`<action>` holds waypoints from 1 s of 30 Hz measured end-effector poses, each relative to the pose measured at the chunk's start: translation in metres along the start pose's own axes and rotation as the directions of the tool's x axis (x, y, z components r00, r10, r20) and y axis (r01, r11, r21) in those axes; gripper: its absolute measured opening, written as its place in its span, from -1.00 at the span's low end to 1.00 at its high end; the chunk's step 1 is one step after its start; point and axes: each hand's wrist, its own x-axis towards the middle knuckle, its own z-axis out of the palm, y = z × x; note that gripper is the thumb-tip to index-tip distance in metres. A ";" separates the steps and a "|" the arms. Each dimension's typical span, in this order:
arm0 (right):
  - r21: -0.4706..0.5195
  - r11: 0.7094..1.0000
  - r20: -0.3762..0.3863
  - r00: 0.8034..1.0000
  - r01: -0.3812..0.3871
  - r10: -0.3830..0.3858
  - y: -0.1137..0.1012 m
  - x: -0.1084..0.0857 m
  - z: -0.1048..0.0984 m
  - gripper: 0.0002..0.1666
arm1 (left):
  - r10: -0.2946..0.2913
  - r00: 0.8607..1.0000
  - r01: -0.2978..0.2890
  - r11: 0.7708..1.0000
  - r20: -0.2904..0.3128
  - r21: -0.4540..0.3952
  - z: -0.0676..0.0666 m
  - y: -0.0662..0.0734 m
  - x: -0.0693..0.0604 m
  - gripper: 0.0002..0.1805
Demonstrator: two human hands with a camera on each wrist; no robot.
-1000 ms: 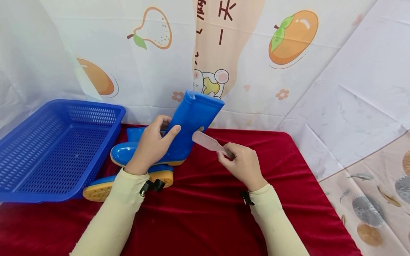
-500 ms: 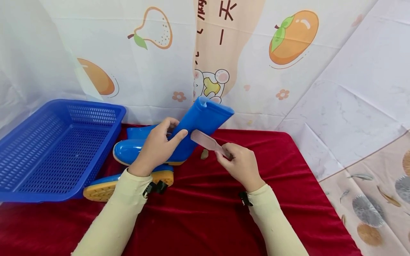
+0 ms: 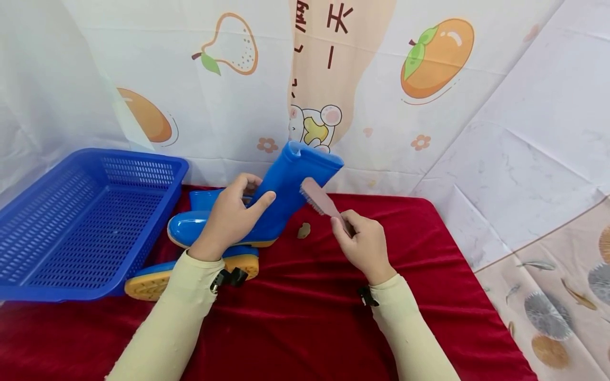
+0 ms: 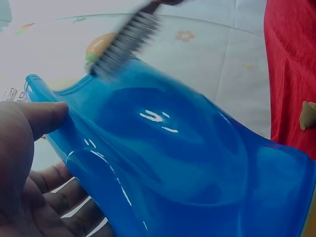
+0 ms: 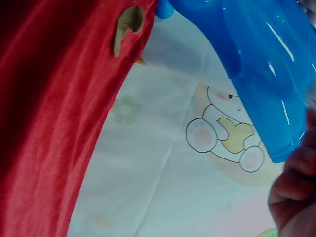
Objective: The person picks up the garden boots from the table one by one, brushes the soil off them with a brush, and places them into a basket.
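Observation:
A blue rain boot (image 3: 290,182) leans to the right, its toe pointing left over another boot. My left hand (image 3: 226,217) grips it by the shaft, thumb on the near side and fingers behind. In my right hand (image 3: 366,241) is a brush (image 3: 323,201) with a pinkish back, held by its handle. Its bristles face the shaft; whether they touch it I cannot tell. The left wrist view shows the brush (image 4: 126,44) blurred near the boot's upper edge. A brown, mud-like piece (image 3: 304,230) lies on the red cloth right of the heel.
A second blue boot (image 3: 152,280) with a yellow sole lies beneath the held one. To the left stands a blue perforated basket (image 3: 143,154). Red cloth (image 3: 305,323) covers the table, and a printed white curtain (image 3: 381,159) hangs behind it.
The brown piece, earlier against the boot behind the brush, dropped onto the cloth. The boot tilted farther right, then came back slightly. The brush moved up the shaft and turned, showing its bristles.

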 end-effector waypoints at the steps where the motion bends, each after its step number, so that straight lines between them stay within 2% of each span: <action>1: 0.033 0.999 -0.024 1.000 0.004 -0.003 -0.001 0.000 -0.001 -0.77 | 0.001 1.000 -0.001 1.000 0.004 0.003 0.000 0.000 0.000 -0.43; 5: 0.116 0.993 -0.051 0.999 0.023 -0.017 -0.003 0.000 -0.002 -0.74 | 0.013 1.000 -0.013 1.000 0.021 0.020 0.002 0.001 0.000 -0.45; 9: 0.087 0.995 -0.049 0.998 0.037 -0.033 -0.002 -0.001 -0.001 -0.61 | 0.022 0.999 -0.023 0.999 0.039 0.027 0.003 0.001 -0.001 -0.46; 12: 0.053 0.998 -0.117 0.993 0.029 -0.023 -0.002 0.000 0.000 -0.58 | 0.023 0.999 -0.025 0.999 0.048 0.026 0.004 0.002 -0.001 -0.44; 16: 0.059 0.998 -0.214 0.977 0.001 0.012 -0.001 0.002 0.000 -0.66 | 0.026 0.999 -0.026 1.000 0.037 0.013 0.004 0.002 0.000 -0.45; 26: 0.043 0.997 -0.209 0.976 -0.058 0.066 -0.001 0.002 0.001 -0.70 | 0.003 1.000 -0.003 1.000 0.015 0.025 0.002 0.002 0.001 -0.43; 30: 0.055 0.996 -0.212 0.973 -0.077 0.087 -0.001 0.002 0.001 -0.74 | 0.031 0.999 -0.028 0.996 -0.041 0.089 0.002 0.003 0.000 -0.45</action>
